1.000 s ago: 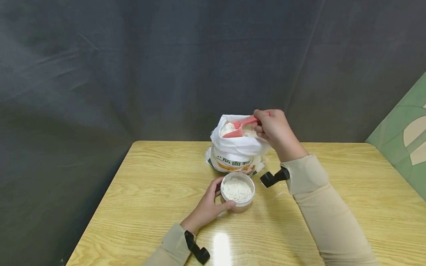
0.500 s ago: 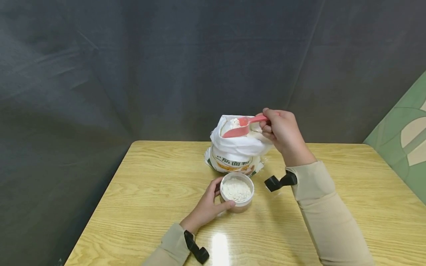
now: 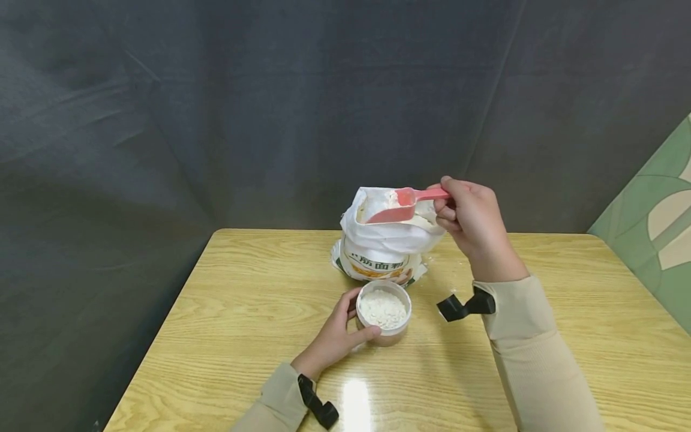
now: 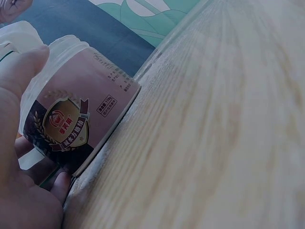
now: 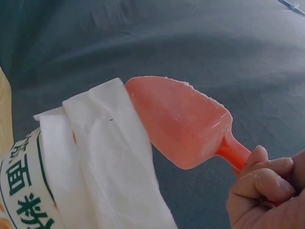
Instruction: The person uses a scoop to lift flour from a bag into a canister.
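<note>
My right hand grips the handle of a pink scoop, held level over the mouth of the flour bag. White flour shows in the scoop's bowl, and in the right wrist view a little clings along the scoop's rim. The bag's white top is folded outward. In front of the bag stands a round plastic jar with flour inside up near its rim. Fingers and thumb of my left hand curl round the jar's left side. The left wrist view shows the jar's pink label.
Everything stands on a wood-grain table whose far edge lies just behind the bag. A dark cloth hangs behind it. At the right is a green patterned panel. Traces of flour lie on the table right of the bag.
My right hand has drawn the scoop to the right and slightly up, out of the flour, to above the bag's mouth. The left hand and jar have stayed in place.
</note>
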Tool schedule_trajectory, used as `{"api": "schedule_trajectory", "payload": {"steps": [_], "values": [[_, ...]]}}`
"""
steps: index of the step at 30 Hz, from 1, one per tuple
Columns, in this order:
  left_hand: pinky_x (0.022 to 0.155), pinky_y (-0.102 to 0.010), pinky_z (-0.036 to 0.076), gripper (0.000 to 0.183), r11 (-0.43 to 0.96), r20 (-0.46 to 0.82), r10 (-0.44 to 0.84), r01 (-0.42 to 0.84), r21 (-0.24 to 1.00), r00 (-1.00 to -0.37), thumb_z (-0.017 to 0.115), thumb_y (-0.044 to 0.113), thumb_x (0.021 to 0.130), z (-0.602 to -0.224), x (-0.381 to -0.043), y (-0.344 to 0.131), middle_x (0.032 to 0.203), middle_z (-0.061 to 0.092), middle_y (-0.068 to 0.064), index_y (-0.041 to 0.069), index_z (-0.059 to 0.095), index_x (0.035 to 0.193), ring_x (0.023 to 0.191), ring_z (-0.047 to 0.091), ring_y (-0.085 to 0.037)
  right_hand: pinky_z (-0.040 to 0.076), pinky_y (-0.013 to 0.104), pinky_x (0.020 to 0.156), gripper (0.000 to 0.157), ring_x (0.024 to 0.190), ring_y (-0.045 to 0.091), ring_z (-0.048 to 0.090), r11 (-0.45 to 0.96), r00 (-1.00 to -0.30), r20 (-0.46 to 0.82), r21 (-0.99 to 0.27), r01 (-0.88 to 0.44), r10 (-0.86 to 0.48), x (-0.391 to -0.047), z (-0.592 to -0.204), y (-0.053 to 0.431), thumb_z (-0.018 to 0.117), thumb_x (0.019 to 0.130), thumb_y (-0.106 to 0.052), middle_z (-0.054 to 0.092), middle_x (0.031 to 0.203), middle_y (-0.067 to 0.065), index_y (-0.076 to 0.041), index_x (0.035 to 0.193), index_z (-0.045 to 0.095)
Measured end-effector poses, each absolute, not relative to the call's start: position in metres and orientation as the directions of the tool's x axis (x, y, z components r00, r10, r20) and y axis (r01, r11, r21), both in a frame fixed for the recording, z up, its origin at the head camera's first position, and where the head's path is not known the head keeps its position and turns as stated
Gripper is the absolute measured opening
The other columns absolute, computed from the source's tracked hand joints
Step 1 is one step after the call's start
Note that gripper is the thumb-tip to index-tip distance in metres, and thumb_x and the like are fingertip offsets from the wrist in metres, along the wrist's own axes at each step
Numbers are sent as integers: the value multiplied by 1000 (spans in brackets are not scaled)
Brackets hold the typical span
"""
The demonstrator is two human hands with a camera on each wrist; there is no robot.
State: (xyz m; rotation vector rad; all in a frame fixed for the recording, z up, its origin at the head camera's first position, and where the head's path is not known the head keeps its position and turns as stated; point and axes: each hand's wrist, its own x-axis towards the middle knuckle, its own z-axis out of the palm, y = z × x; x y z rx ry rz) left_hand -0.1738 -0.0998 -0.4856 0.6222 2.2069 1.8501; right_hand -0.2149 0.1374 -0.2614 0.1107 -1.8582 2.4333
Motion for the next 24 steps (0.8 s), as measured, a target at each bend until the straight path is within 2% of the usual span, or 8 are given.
{"api": "schedule_trajectory", "payload": {"steps": [12, 24], "values": [[117, -41, 36, 79, 129, 115, 432, 187, 974, -894, 77, 30, 92, -486, -173, -101, 154, 40, -9, 14, 32, 155, 141, 41, -22, 25, 18, 41, 35, 42, 8, 34, -352, -986, 166, -924, -150, -15, -193, -265, 148, 54, 106, -19, 53, 61, 2, 1, 83, 70], [117, -43, 35, 79, 128, 108, 442, 182, 975, -890, 77, 31, 92, -487, -174, -100, 154, 39, -8, 17, 32, 155, 140, 41, -22, 16, 24, 44, 36, 41, 8, 35, -423, -978, 207, -889, -177, -27, -176, -282, 154, 51, 107, -16, 56, 60, 2, 0, 81, 72]]}}
